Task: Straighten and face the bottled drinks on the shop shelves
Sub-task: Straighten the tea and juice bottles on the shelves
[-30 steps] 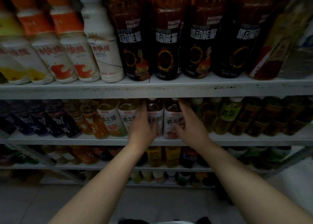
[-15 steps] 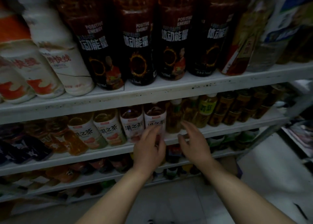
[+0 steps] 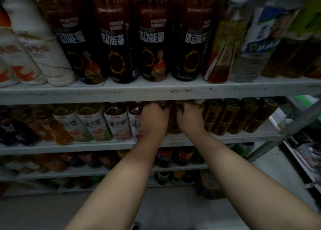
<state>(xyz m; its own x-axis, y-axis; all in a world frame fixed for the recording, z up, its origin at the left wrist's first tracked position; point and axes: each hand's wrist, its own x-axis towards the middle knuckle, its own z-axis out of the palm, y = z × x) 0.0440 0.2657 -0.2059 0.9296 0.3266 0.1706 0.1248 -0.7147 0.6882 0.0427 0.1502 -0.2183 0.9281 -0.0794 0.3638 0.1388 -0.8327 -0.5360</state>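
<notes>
Middle shelf (image 3: 243, 138): the amber bottles (image 3: 173, 125) stand at 3 o'clock of the white-label tea bottles (image 3: 119, 125). Left hand (image 3: 153, 122) and right hand (image 3: 190, 120) flank them, fingers (image 3: 152, 108) curled round the bottle tops. Step in hand, probably: facing this group. Next move: rotate labels forward, align to shelf edge.

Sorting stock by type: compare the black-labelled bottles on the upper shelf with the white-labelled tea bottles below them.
The black-labelled bottles look bigger, lettered white on black; the white-labelled tea bottles look smaller, lettered dark on white. No hand touches the black-labelled bottles; the left hand hides part of one white-labelled tea bottle. Both rows show their labels forward.
</notes>
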